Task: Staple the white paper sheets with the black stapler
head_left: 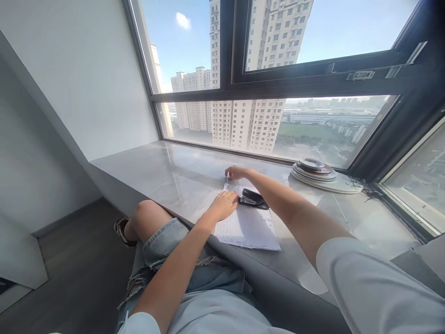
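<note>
A stack of printed paper sheets (248, 227) lies on the grey tiled windowsill. On it rests a black stapler (255, 200), its arm raised a little from its base. My left hand (224, 205) lies flat over the left part of the sheets, fingers stretched out, fingertips at the stapler's left end. Beyond the stapler, my right hand (236, 172) is at the far left corner of the stack with its fingers curled in a pinch. Something small and pale shows under those fingertips; I cannot make out what it is.
Stacked round plates or discs (313, 170) sit by the window at the right, on a larger pale board (347, 183). Dark cords (372, 192) lie beside them. The window frame (225, 96) borders the sill, and a white wall (79, 79) rises at the left.
</note>
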Motion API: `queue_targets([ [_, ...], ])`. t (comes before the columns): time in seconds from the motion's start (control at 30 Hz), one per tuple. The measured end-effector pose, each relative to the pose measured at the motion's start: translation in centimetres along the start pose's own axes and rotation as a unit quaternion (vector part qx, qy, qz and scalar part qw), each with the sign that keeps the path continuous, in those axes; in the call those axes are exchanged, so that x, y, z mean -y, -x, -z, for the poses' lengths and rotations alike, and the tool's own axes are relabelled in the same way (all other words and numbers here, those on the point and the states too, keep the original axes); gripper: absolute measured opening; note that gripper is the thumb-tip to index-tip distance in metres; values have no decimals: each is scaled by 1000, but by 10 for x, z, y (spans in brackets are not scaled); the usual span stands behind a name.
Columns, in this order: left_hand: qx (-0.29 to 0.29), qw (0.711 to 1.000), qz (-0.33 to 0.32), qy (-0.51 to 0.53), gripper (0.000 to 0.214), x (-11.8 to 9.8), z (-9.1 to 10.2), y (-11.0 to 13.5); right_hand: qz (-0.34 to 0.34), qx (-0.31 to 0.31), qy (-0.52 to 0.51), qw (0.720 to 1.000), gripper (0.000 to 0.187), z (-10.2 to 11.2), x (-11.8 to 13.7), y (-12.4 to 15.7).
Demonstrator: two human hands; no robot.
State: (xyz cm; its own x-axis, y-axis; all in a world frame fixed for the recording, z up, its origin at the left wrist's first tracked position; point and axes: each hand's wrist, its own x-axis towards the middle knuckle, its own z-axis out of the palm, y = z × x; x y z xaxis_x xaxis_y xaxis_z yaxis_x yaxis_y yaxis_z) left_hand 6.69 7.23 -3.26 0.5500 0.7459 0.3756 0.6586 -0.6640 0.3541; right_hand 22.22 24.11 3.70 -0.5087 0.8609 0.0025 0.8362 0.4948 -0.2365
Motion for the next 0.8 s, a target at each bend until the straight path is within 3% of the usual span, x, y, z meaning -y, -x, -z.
queue_targets([
  [0.2,19,1000,9,-21,35,3,-1,1,20,-3,8,1000,39,-7,46,-24],
  [0.33,14,1000,18,-8,36,4,-4,0,15,-22,23,999,34,15,51,-11],
  [0.43,13,999,33,8,37,3,-6,-2,-1,-39,34,999,29,38,46,24],
  [0.5,31,998,54,10,41,2,-6,-3,2,-40,34,999,39,43,41,62],
  [0.63,81,993,81,-15,51,2,-3,-4,75,3,9,997,42,21,33,145],
  [0.73,85,994,68,-34,53,2,-2,-3,23,-28,40,999,27,6,26,184],
  [0.8,88,993,65,-38,54,3,-2,-3,-19,-49,34,998,22,9,18,199],
])
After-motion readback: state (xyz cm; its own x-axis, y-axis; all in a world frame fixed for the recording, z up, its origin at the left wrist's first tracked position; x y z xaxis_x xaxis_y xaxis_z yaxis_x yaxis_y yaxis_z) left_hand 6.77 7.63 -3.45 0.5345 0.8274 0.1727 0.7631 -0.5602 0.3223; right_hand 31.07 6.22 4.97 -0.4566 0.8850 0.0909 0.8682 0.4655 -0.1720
